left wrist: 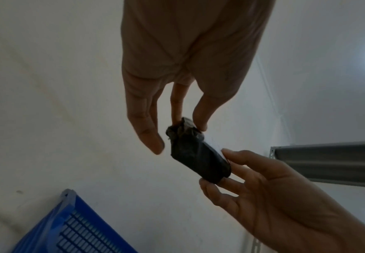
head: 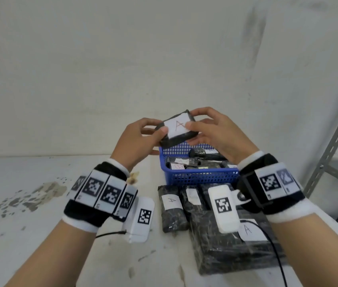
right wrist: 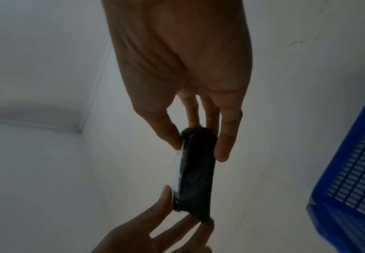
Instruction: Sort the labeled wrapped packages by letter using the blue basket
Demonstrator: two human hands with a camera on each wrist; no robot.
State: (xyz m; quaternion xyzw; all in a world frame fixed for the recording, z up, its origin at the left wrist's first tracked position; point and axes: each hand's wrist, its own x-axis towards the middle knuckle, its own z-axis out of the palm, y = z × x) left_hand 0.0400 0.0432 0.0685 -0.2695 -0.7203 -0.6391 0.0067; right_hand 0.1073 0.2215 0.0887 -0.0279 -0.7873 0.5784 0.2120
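Observation:
A small black wrapped package (head: pixel 177 128) with a white label marked A is held up over the far edge of the blue basket (head: pixel 201 177). My left hand (head: pixel 157 129) pinches its left end and my right hand (head: pixel 193 123) pinches its right end. In the left wrist view the left hand (left wrist: pixel 177 130) grips the package (left wrist: pixel 196 154) by its crumpled end. From the right wrist, the right hand (right wrist: pixel 199 145) clamps the package (right wrist: pixel 196 171) between thumb and fingers. Several wrapped packages lie in the basket, one with a red letter on its label (head: pixel 179 165).
In front of the basket lie a narrow A package (head: pixel 172 208), another small package (head: pixel 193 195) and a large flat A package (head: pixel 236 251). A grey metal shelf frame (head: pixel 333 146) stands at the right. The white stained table (head: pixel 39 204) stretches left. A wall stands close behind.

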